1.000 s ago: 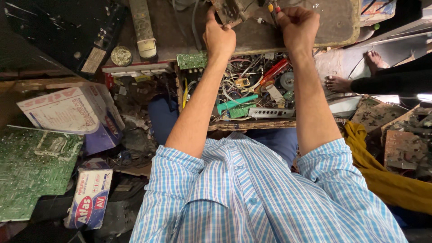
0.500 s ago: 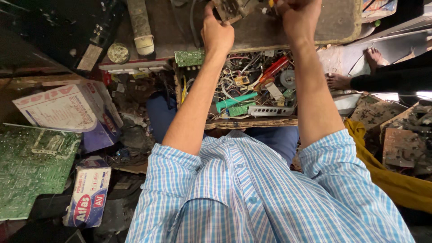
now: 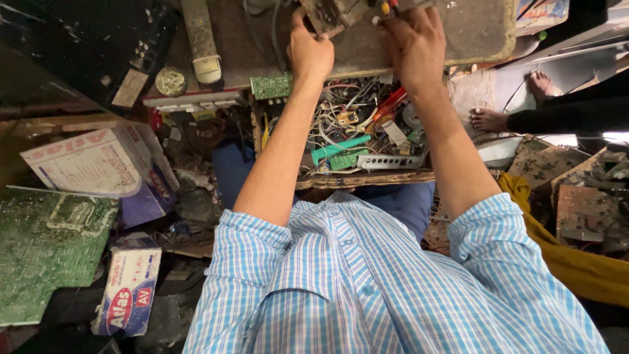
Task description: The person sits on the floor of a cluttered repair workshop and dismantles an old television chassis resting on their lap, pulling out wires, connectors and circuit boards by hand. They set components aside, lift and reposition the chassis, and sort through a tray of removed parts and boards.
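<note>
Metal part [image 3: 325, 14], half cropped, sits clamped in left hand [image 3: 310, 52]; right hand's [image 3: 414, 40] grip unclear.

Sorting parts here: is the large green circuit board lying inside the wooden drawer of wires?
No, the large green circuit board lies on the floor, left of the wooden drawer.

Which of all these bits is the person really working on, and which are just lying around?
In hand:
left hand on a small metal part
right hand with a tool at the part

Lying about:
open drawer of wires and parts
large green circuit board
cardboard boxes
small green board
</note>
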